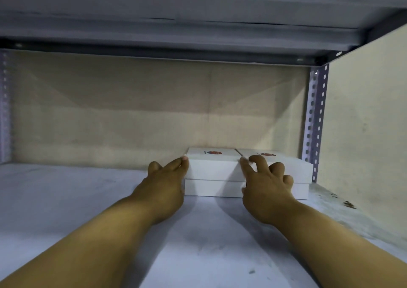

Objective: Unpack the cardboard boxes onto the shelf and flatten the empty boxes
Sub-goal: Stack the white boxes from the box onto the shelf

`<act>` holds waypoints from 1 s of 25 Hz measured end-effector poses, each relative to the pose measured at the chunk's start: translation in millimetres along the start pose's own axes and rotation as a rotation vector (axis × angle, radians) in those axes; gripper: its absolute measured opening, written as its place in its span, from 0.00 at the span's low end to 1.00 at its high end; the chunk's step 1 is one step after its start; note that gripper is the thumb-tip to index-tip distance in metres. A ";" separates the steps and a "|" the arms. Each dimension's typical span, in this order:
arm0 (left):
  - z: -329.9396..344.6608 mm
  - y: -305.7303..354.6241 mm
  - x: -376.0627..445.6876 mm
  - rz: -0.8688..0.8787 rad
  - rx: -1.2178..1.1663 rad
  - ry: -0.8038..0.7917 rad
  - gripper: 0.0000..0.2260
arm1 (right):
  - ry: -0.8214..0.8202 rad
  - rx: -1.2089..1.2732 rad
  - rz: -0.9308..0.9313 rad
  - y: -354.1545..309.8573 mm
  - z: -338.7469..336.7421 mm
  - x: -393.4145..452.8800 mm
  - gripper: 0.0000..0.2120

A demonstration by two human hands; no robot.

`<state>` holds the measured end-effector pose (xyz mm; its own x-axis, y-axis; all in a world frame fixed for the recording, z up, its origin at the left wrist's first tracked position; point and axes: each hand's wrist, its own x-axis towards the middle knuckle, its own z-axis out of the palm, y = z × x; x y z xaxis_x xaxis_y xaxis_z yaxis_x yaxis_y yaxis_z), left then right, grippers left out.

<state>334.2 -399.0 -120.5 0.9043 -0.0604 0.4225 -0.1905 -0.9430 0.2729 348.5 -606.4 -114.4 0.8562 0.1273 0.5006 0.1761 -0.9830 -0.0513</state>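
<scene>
Grey metal shelf (88, 199) under a low board, cream wall behind — white boxes (211, 171) sit stacked two high in its back right corner, near the perforated post (315, 120). The left hand (165, 186) lies flat against the stack's left end, fingers straight; the right hand (266, 188) rests on its front, loosely curled, gripping nothing. Best to push evenly until the smooth, sharp-edged card faces line up flush — slick lids could slide.
</scene>
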 end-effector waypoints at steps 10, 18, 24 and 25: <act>-0.7 5.5 7.8 -0.042 0.064 -0.099 0.30 | -0.056 0.058 -0.015 3.3 1.9 4.3 0.34; -5.2 11.0 5.5 -0.079 0.014 -0.146 0.31 | -0.056 0.142 -0.038 5.9 0.5 4.1 0.33; -7.4 17.9 -2.7 -0.081 -0.031 0.012 0.32 | 0.120 0.323 -0.048 9.1 -7.0 1.2 0.28; -8.0 18.1 -2.3 -0.083 -0.031 0.072 0.31 | 0.149 0.358 -0.046 9.9 -7.9 0.6 0.26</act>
<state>325.6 -413.3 -109.6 0.8880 0.0417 0.4579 -0.1294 -0.9330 0.3358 347.0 -617.1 -107.8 0.7683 0.1236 0.6281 0.3932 -0.8654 -0.3107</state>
